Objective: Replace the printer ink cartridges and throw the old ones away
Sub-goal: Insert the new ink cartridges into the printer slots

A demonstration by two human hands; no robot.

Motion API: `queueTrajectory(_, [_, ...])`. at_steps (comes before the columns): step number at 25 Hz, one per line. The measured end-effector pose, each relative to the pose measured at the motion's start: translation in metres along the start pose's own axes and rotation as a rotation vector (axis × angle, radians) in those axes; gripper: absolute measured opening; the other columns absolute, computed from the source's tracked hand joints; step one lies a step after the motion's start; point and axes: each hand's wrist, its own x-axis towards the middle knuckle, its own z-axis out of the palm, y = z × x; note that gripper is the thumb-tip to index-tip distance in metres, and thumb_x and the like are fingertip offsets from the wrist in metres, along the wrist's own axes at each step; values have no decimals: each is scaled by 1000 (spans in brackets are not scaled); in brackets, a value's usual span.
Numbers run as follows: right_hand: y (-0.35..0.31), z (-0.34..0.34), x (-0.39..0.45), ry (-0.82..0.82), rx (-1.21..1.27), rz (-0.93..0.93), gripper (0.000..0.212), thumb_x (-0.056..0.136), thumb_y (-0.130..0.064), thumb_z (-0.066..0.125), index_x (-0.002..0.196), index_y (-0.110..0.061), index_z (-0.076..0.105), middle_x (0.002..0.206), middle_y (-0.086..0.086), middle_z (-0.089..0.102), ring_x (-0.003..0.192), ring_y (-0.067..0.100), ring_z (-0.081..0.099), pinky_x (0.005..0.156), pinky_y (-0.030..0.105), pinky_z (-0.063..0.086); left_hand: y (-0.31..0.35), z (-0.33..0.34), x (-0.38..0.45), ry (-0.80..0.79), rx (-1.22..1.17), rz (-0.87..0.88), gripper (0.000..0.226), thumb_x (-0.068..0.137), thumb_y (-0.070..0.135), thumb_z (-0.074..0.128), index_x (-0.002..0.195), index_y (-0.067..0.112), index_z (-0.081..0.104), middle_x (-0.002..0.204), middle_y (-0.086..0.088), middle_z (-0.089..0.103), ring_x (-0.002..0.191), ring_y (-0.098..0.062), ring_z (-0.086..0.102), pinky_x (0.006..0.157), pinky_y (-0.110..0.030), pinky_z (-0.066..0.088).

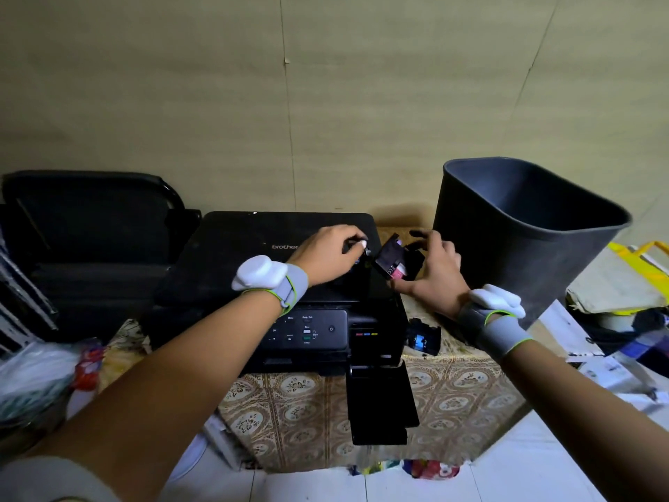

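Observation:
A black printer (253, 262) sits on a patterned cloth, its cartridge door (380, 400) hanging open at the front right. My right hand (434, 269) holds a black cartridge with a magenta label (392, 260) tilted above the printer's right edge. My left hand (333, 253) is over the printer lid, fingers pinched on a small dark piece at the cartridge's upper left corner. Another black cartridge with a blue label (421, 340) lies on the cloth to the right of the printer. A dark grey bin (525, 248) stands at the right, tilted toward me.
The cloth-covered stand (297, 411) drops off at its front edge onto white floor tiles. A black chair (90, 219) stands to the left. Bags and papers (622, 284) lie at the right, plastic bags (32, 375) at the left. A wall is close behind.

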Motion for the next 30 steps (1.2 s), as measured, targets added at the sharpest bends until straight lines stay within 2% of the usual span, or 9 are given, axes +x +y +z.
queueTrajectory(2, [-4,4,-2,19,5,-60,84,55,-30,81,126,-25,35,116,4,54,108,22,36,72,22,18,8,1,1,-44,-24,-70,27,91,32,53,109,18,69,106,-7,71,99,-27,63,85,-26,47])
queueTrajectory(6, [-9,8,-9,34,16,-134,84,53,-29,80,124,-31,34,110,-3,52,100,11,31,71,22,18,14,0,-5,-112,7,-130,33,89,36,57,116,21,66,91,-2,65,87,-21,59,78,-21,42])
queueTrajectory(9, [-11,9,-16,26,27,-143,85,54,-27,81,125,-33,34,106,-11,44,91,1,23,80,28,21,11,0,-7,-123,-93,-179,30,85,25,65,112,12,68,88,-5,65,75,-13,55,71,-16,37])
queueTrajectory(12, [-16,10,-24,28,-9,-179,89,54,-25,82,129,-28,35,102,-23,34,86,-1,19,85,36,30,9,-2,-11,-151,-283,-239,31,81,11,71,109,0,69,73,-5,61,61,-1,49,65,-15,39])
queueTrajectory(16, [-15,13,-29,17,-38,-201,95,53,-36,84,133,-25,33,123,-1,45,108,16,33,89,34,28,-2,-5,-15,-150,-386,-262,31,78,4,72,109,-2,69,64,9,57,49,11,52,61,-2,39])
queueTrajectory(18, [-12,13,-31,19,-38,-195,94,56,-42,82,133,-24,32,124,2,47,112,20,35,88,32,26,-9,-7,-19,-167,-428,-268,32,78,2,72,110,-3,68,61,14,59,42,15,50,56,3,37])
queueTrajectory(23, [-2,15,-34,-136,33,1,67,66,-41,78,122,-27,44,111,5,47,108,22,37,86,29,31,-21,-9,-30,-260,-450,-256,31,79,1,71,110,-4,68,68,5,58,53,0,43,64,-10,38])
queueTrajectory(26, [-2,18,-34,-225,91,42,40,71,-33,76,105,-19,59,102,12,52,96,22,48,75,24,33,-23,-7,-31,-289,-460,-249,31,79,1,71,110,-2,69,70,5,58,61,-8,39,68,-16,37])
queueTrajectory(30, [-7,18,-34,-301,269,95,25,73,-21,75,90,-7,64,92,10,64,82,19,57,72,30,43,-28,-3,-31,-311,-466,-270,32,79,0,71,111,-2,67,72,5,60,50,9,52,61,-3,42])
